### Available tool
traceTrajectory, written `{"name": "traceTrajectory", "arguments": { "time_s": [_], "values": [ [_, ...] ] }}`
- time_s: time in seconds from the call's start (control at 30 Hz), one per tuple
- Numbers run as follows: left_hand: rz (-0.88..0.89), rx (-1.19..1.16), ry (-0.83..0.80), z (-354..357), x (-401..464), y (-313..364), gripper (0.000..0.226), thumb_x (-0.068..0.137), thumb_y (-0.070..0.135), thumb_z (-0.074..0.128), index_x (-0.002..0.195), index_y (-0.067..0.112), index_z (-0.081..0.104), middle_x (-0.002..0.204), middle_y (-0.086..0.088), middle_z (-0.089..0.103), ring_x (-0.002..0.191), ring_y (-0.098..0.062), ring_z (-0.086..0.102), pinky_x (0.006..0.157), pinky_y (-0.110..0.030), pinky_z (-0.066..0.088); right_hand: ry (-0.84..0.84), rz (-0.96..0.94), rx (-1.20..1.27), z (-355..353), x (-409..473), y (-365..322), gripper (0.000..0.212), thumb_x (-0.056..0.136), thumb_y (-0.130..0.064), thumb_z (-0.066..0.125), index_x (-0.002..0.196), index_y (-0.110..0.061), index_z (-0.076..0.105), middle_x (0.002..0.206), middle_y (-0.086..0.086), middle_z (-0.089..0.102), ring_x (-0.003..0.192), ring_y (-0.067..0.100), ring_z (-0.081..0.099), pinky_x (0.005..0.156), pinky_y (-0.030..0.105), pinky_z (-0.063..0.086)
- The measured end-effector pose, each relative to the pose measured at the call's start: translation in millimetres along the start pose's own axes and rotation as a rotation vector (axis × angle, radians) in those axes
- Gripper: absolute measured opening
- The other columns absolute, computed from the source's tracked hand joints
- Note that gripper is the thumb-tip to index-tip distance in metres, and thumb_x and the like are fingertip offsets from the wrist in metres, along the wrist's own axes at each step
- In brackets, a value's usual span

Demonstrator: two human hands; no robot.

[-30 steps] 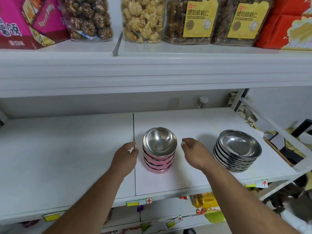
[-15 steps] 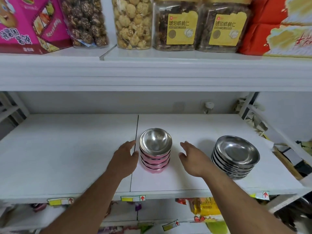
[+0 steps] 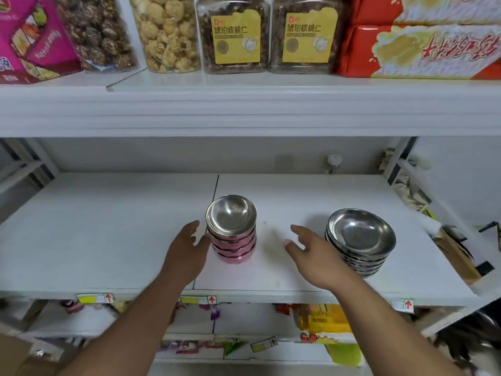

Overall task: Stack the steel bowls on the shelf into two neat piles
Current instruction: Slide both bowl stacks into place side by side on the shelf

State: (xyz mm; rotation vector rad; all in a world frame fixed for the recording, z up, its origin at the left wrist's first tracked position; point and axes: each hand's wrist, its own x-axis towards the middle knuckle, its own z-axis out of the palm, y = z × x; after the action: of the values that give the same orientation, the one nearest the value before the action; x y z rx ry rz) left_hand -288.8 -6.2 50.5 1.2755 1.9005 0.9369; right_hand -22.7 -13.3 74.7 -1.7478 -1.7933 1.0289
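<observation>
Two piles of steel bowls stand on the white shelf [image 3: 108, 234]. The pink-sided pile [image 3: 231, 229] sits in the middle, several bowls high and upright. The plain steel pile [image 3: 360, 240] of wider bowls stands to its right. My left hand [image 3: 187, 253] is open just left of the pink-sided pile, its thumb very close to the bowls' side. Between the two piles hovers my right hand [image 3: 311, 253], fingers spread, holding nothing.
The upper shelf carries snack jars [image 3: 168, 33], a pink box [image 3: 29, 42] and red packets [image 3: 423, 47], overhanging the bowls. A small white knob [image 3: 334, 160] sticks out of the back wall. Packets fill the lower shelves. A cardboard piece [image 3: 455, 256] lies at the right end.
My right hand has drawn away from the pink-sided pile toward the right and spread its fingers. My left hand stays beside the pile. The camera has tilted and shifted a little.
</observation>
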Motion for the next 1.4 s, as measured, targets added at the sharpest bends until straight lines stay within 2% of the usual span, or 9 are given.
{"name": "traceTrajectory", "arguments": {
  "time_s": [0.07, 0.17, 0.23, 0.3, 0.43, 0.6, 0.77, 1.1, 1.4],
  "values": [
    [-0.109, -0.119, -0.027, 1, 1, -1, 0.045, 0.1, 0.04, 0.052, 0.141, 0.023, 0.051, 0.135, 0.002, 0.055, 0.126, -0.022, 0.053, 0.101, -0.028, 0.035, -0.031, 0.031, 0.076, 8, 3, -1, 0.058, 0.103, -0.043, 0.047, 0.157, -0.023, 0.035, 0.16, 0.0, 0.04, 0.145, 0.018, 0.04, 0.114, 0.031, 0.032],
    [-0.245, -0.382, -0.058, 4, 10, -6, 0.02, 0.102, 0.047, 0.043, 0.094, 0.034, 0.054, 0.092, 0.008, 0.05, 0.084, -0.012, 0.052, 0.093, -0.036, 0.044, -0.09, 0.173, 0.366, 25, 15, -9, 0.055, 0.103, -0.044, 0.046, 0.15, -0.015, 0.045, 0.156, 0.008, 0.047, 0.139, 0.026, 0.048, 0.118, 0.041, 0.035],
    [-0.285, -0.471, -0.064, 6, 15, -8, 0.03, 0.102, 0.051, 0.039, 0.108, 0.028, 0.057, 0.101, 0.006, 0.051, 0.091, -0.013, 0.052, 0.094, -0.037, 0.046, -0.127, 0.265, 0.537, 41, 26, -16, 0.054, 0.104, -0.045, 0.043, 0.14, -0.005, 0.05, 0.153, 0.023, 0.045, 0.136, 0.038, 0.049, 0.116, 0.05, 0.038],
    [-0.343, -0.55, -0.096, 9, 22, -11, 0.059, 0.099, 0.058, 0.039, 0.145, 0.02, 0.044, 0.132, 0.001, 0.049, 0.117, -0.018, 0.05, 0.101, -0.041, 0.046, -0.133, 0.325, 0.705, 56, 35, -23, 0.057, 0.105, -0.048, 0.041, 0.147, -0.01, 0.044, 0.159, 0.015, 0.04, 0.141, 0.032, 0.045, 0.116, 0.046, 0.039],
    [-0.427, -0.682, -0.219, 8, 34, -15, 0.077, 0.094, 0.065, 0.043, 0.155, 0.02, 0.034, 0.16, -0.003, 0.034, 0.142, -0.025, 0.039, 0.11, -0.048, 0.04, -0.128, 0.405, 0.96, 80, 55, -32, 0.073, 0.103, -0.057, 0.037, 0.159, -0.012, 0.024, 0.165, 0.004, 0.029, 0.15, 0.025, 0.032, 0.122, 0.044, 0.03],
    [-0.371, -0.701, -0.417, 9, 46, -12, 0.058, 0.095, 0.064, 0.041, 0.139, 0.029, 0.054, 0.142, 0.008, 0.055, 0.125, -0.014, 0.052, 0.112, -0.046, 0.038, -0.086, 0.372, 1.07, 98, 80, -30, 0.064, 0.103, -0.057, 0.035, 0.14, -0.01, 0.057, 0.136, 0.007, 0.065, 0.124, 0.02, 0.061, 0.114, 0.044, 0.043],
    [-0.291, -0.684, -0.47, -7, 58, -15, 0.051, 0.1, 0.06, 0.034, 0.137, 0.031, 0.054, 0.114, 0.021, 0.061, 0.104, 0.002, 0.059, 0.115, -0.044, 0.036, -0.008, 0.337, 1.046, 108, 88, -44, 0.051, 0.101, -0.054, 0.044, 0.124, -0.016, 0.069, 0.126, 0.006, 0.071, 0.118, 0.021, 0.066, 0.108, 0.044, 0.05],
    [-0.22, -0.691, -0.407, -84, 105, -62, 0.034, 0.098, 0.061, 0.037, 0.115, 0.041, 0.059, 0.118, 0.02, 0.062, 0.11, -0.003, 0.058, 0.112, -0.044, 0.038, -0.049, 0.299, 1.057, 176, 117, -113, 0.048, 0.101, -0.053, 0.044, 0.123, -0.019, 0.069, 0.127, 0.003, 0.071, 0.119, 0.018, 0.065, 0.109, 0.042, 0.049],
    [-0.239, -0.701, -0.411, -103, 131, -97, 0.061, 0.094, 0.066, 0.04, 0.145, 0.033, 0.048, 0.147, 0.009, 0.05, 0.137, -0.016, 0.045, 0.115, -0.048, 0.037, -0.071, 0.295, 1.014, 210, 131, -130, 0.043, 0.106, -0.049, 0.035, 0.109, -0.025, 0.07, 0.116, -0.006, 0.072, 0.115, 0.013, 0.065, 0.112, 0.039, 0.046]
  ]
}}
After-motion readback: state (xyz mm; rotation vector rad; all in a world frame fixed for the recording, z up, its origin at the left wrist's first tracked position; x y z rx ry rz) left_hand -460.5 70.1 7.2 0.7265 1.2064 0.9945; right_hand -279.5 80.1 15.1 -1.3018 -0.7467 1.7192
